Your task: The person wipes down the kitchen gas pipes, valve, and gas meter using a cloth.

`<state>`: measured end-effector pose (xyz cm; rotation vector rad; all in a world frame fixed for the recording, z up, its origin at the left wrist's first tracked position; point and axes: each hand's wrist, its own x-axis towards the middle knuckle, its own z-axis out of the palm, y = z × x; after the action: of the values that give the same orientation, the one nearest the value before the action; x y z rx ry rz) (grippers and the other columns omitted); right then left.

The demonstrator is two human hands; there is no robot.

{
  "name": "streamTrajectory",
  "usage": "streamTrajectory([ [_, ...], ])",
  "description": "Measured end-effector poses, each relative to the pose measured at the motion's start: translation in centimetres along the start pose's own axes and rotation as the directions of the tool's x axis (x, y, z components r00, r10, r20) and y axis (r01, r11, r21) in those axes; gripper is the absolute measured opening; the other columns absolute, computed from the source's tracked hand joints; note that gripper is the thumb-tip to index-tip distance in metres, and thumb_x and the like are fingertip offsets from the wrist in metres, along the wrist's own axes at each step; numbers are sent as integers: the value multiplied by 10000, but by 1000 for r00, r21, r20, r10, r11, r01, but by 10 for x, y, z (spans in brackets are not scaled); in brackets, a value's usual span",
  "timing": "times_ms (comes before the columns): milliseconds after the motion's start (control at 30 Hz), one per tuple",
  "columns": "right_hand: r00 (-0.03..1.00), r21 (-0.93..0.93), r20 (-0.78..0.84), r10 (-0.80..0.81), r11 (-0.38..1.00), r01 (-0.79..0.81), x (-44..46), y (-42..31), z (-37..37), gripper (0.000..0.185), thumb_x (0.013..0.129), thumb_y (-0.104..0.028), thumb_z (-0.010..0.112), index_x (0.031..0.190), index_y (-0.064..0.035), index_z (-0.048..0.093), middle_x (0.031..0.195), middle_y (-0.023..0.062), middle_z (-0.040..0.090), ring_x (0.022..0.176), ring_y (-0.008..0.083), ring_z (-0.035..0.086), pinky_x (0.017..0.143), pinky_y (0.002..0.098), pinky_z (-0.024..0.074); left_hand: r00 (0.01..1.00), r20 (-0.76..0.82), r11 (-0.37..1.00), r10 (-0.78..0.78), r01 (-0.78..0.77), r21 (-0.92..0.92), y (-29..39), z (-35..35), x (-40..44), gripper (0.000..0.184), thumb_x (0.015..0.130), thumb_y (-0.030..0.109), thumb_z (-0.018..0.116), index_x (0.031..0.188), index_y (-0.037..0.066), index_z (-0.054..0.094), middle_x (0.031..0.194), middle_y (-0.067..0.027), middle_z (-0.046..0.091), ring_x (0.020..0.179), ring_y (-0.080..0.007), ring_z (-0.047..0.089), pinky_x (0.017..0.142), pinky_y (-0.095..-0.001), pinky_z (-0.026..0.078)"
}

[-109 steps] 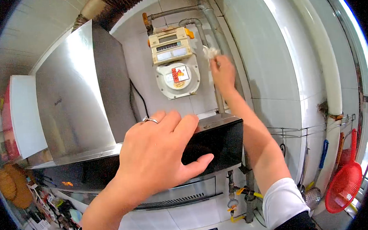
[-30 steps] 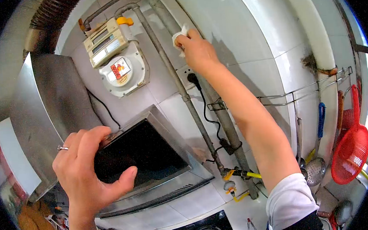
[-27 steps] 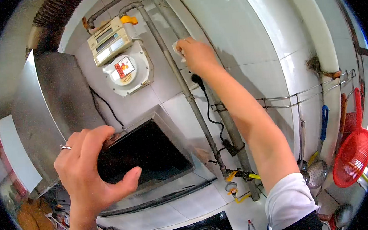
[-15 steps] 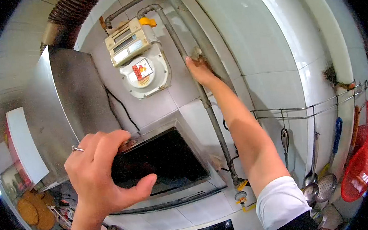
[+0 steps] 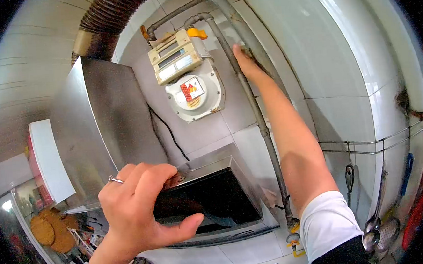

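My left hand is in front of the stainless range hood, by the edge of its black panel. The thumb stands apart and the other fingers are bent, fingertips partly hidden; nothing shows between them. High on the wall, my right hand reaches in beside the thick grey pipe, next to the thinner pipe. Its fingers are mostly hidden, curled round a small brownish-grey clump that I cannot make out. A gas meter with a picture sticker hangs left of that hand.
A ribbed duct rises from the hood. A wire rack on the right wall holds hanging utensils, among them a skimmer and a red strainer. A yellow-handled valve sits low on the pipe.
The view has shifted, so the meter, hood and both hands appear farther right. My right hand is slightly higher along the pipes. My left hand keeps its shape at the hood.
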<state>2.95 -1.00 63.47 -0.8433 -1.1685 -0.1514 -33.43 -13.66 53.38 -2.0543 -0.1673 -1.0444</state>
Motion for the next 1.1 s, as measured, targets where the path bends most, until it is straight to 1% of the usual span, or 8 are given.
streamTrajectory([
  [100, 990, 45, -62, 125, 991, -122, 14, 7, 11, 971, 817, -781, 240, 1462, -56, 194, 1522, 162, 157, 1417, 285, 109, 1140, 371, 97, 1000, 4, 1000, 14, -14, 11, -1, 0, 0, 519, 582, 442, 726, 905, 60, 590, 725, -76, 571, 651, -272, 563, 594, -360, 424],
  [233, 950, 329, 298, 89, 925, -189, 38, 24, 5, 947, 807, -799, 255, 1405, -75, 375, 1467, 137, 310, 1346, 262, 268, 1098, 378, 198, 999, 19, 999, 27, -28, 23, -1, 0, 1, 533, 588, 462, 716, 907, 56, 587, 723, -75, 571, 644, -272, 561, 586, -360, 420],
  [500, 974, 127, 194, 121, 981, -148, 31, 23, 5, 997, 791, -815, 190, 1456, -74, 236, 1512, 171, 189, 1399, 291, 171, 1114, 434, 159, 1000, -3, 1000, 29, -29, 2, -1, 1, 0, 520, 597, 456, 705, 909, 57, 585, 721, -81, 567, 640, -279, 558, 591, -361, 417],
  [667, 916, 27, 219, 336, 936, -350, 8, 28, 8, 1121, 710, -885, 247, 1451, -43, 240, 1319, 159, 481, 1184, 211, 459, 985, 441, 347, 1000, -2, 1000, 13, -13, 2, 2, -1, 1, 514, 593, 449, 704, 913, 63, 588, 731, -83, 571, 657, -279, 563, 600, -364, 417],
  [800, 843, -28, 347, 411, 903, -428, 5, 36, -3, 1143, 700, -891, 254, 1441, -21, 255, 1313, 171, 482, 1181, 210, 461, 956, 408, 377, 1000, 8, 1000, 6, -6, 4, 2, -3, 0, 514, 580, 431, 722, 917, 67, 587, 747, -79, 578, 674, -280, 568, 598, -367, 419],
  [900, 794, 110, 476, 378, 870, -480, 14, 39, 0, 1125, 688, -902, 212, 1465, -87, 219, 1518, 173, 166, 1396, 320, 163, 1104, 486, 151, 999, -26, 1000, 27, -27, -2, 2, -4, 4, 475, 575, 398, 743, 896, 84, 588, 729, -47, 568, 649, -249, 560, 561, -342, 419],
  [1000, 927, 300, 167, 336, 878, -372, 30, 36, 10, 1168, 692, -895, 252, 1413, 24, 285, 1422, 186, 360, 1287, 256, 368, 1034, 380, 334, 999, -20, 999, 39, -39, 8, 0, -3, 1, 475, 575, 396, 749, 898, 86, 588, 726, -45, 570, 640, -249, 559, 556, -341, 421],
  [1100, 980, 491, 120, 161, 848, -199, 23, 10, 0, 1223, 689, -901, 188, 1432, 69, 159, 1516, 166, 167, 1374, 279, 221, 1109, 367, 207, 1000, 17, 1000, 20, -20, 4, -1, -3, 0, 518, 574, 423, 740, 922, 70, 586, 745, -74, 584, 658, -279, 568, 587, -364, 424],
])
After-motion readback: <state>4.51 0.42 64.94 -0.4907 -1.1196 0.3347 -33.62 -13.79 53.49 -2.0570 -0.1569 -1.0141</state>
